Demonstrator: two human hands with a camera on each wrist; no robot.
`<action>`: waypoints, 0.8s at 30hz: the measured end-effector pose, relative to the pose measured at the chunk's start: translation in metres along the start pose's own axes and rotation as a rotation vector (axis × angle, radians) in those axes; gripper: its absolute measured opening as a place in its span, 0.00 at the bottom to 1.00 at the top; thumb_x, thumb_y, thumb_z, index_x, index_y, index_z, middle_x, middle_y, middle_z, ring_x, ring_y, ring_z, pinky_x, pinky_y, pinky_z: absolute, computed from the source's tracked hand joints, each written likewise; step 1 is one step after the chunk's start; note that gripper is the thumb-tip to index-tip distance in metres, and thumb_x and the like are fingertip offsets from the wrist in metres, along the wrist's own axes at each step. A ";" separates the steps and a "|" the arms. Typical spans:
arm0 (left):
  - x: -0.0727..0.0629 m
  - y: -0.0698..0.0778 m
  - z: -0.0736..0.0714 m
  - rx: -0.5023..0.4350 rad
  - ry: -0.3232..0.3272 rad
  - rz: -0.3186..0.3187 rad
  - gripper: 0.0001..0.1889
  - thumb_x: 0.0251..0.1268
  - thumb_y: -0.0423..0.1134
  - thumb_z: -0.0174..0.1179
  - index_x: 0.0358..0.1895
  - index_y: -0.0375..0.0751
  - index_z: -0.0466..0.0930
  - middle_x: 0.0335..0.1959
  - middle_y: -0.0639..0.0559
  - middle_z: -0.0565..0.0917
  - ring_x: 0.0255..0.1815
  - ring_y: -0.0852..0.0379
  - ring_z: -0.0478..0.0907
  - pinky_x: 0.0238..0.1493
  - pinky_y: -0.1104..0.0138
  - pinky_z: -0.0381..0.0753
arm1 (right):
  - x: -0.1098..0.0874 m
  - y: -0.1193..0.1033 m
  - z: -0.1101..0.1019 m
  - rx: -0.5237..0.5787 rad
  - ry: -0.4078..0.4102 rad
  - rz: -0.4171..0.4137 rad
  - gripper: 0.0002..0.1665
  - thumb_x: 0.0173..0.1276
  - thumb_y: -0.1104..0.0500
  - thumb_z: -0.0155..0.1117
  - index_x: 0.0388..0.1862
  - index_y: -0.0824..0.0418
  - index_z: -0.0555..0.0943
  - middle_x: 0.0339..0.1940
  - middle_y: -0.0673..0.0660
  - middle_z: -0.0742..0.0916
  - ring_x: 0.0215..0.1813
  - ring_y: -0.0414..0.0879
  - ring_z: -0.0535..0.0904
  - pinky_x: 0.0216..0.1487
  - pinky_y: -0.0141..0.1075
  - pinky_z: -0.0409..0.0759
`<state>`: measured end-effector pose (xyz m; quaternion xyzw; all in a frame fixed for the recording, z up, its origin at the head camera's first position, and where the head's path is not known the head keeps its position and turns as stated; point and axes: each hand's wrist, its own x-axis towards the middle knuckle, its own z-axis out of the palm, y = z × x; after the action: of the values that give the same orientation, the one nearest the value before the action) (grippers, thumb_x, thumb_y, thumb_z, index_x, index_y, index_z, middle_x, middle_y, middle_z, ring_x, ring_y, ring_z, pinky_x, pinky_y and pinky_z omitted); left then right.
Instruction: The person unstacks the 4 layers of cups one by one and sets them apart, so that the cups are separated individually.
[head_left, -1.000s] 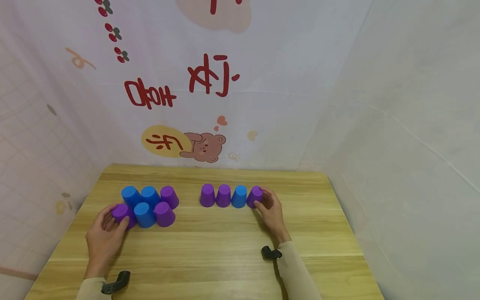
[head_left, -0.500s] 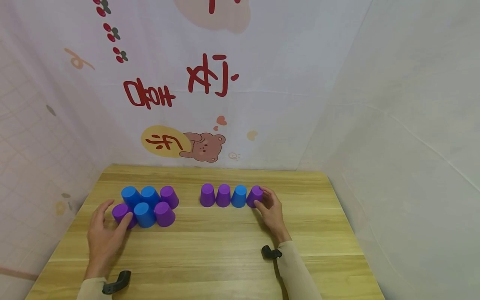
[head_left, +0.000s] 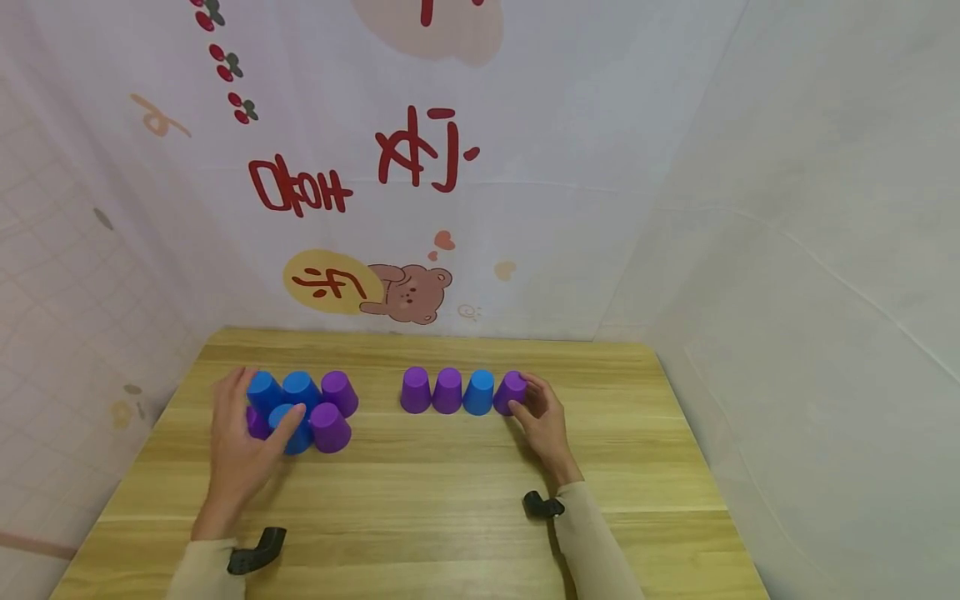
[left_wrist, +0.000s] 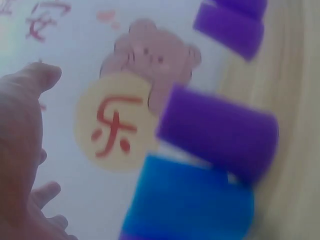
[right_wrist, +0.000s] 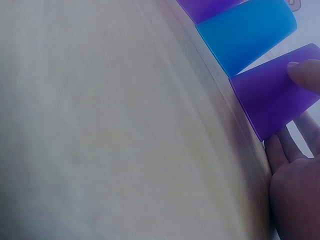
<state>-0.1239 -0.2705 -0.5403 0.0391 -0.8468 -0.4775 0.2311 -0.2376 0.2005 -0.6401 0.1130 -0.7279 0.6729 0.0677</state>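
Note:
My left hand (head_left: 238,454) is over the left group of upside-down cups, thumb and fingers spread. It partly hides the front-left purple cup (head_left: 257,425) and crosses the front blue cup (head_left: 303,437). The left wrist view shows the left fingers apart from a blurred blue cup (left_wrist: 190,197) and purple cup (left_wrist: 220,132). My right hand (head_left: 545,425) holds the purple cup (head_left: 507,397) at the right end of another row, thumb on its near side and fingers round the far side. In the right wrist view this purple cup (right_wrist: 277,92) stands beside a blue one (right_wrist: 250,35).
Behind the left group's front row stand two blue cups, one at the left (head_left: 264,392), and a purple cup (head_left: 339,394). A front purple cup (head_left: 330,429) ends that row. The wooden table (head_left: 420,508) meets a printed cloth wall (head_left: 540,250) at the back.
My left hand has let go of the front-left purple cup, spread its fingers, and moved right and away from me over the group. The right hand stays in place on its cup.

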 end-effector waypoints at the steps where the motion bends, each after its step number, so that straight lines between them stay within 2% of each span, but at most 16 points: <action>1: 0.001 0.005 0.004 -0.008 -0.013 0.015 0.50 0.67 0.41 0.77 0.91 0.46 0.61 0.94 0.35 0.55 0.93 0.25 0.50 0.88 0.17 0.46 | 0.000 0.000 0.000 0.002 0.000 -0.002 0.35 0.77 0.74 0.71 0.80 0.64 0.75 0.75 0.73 0.85 0.79 0.71 0.81 0.78 0.33 0.83; 6: 0.004 0.021 0.028 -0.039 -0.086 0.070 0.51 0.67 0.40 0.78 0.91 0.49 0.61 0.94 0.36 0.55 0.95 0.25 0.45 0.85 0.15 0.46 | 0.000 0.000 0.000 0.003 0.004 0.004 0.34 0.77 0.74 0.71 0.80 0.63 0.76 0.75 0.72 0.85 0.79 0.70 0.81 0.80 0.36 0.83; 14: 0.008 0.036 0.068 -0.060 -0.182 0.118 0.49 0.68 0.42 0.79 0.90 0.46 0.63 0.92 0.36 0.60 0.92 0.25 0.56 0.83 0.17 0.59 | 0.001 -0.002 0.001 -0.004 0.009 0.019 0.35 0.77 0.74 0.71 0.80 0.63 0.76 0.75 0.72 0.85 0.79 0.70 0.81 0.83 0.46 0.82; 19: 0.010 0.039 0.092 -0.065 -0.282 0.072 0.49 0.72 0.48 0.77 0.91 0.49 0.61 0.93 0.39 0.59 0.93 0.28 0.55 0.85 0.20 0.61 | 0.001 -0.002 0.000 0.005 0.002 0.027 0.34 0.78 0.74 0.70 0.80 0.63 0.75 0.75 0.71 0.85 0.80 0.68 0.80 0.85 0.50 0.80; 24: 0.011 0.039 0.117 -0.078 -0.359 0.012 0.48 0.75 0.54 0.75 0.91 0.52 0.61 0.94 0.42 0.60 0.94 0.33 0.56 0.88 0.24 0.61 | 0.000 -0.002 -0.001 0.008 -0.004 0.030 0.34 0.79 0.74 0.70 0.80 0.63 0.75 0.75 0.71 0.85 0.80 0.68 0.80 0.84 0.46 0.81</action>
<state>-0.1781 -0.1606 -0.5551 -0.0608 -0.8556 -0.5077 0.0807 -0.2373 0.2009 -0.6377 0.1037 -0.7270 0.6765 0.0556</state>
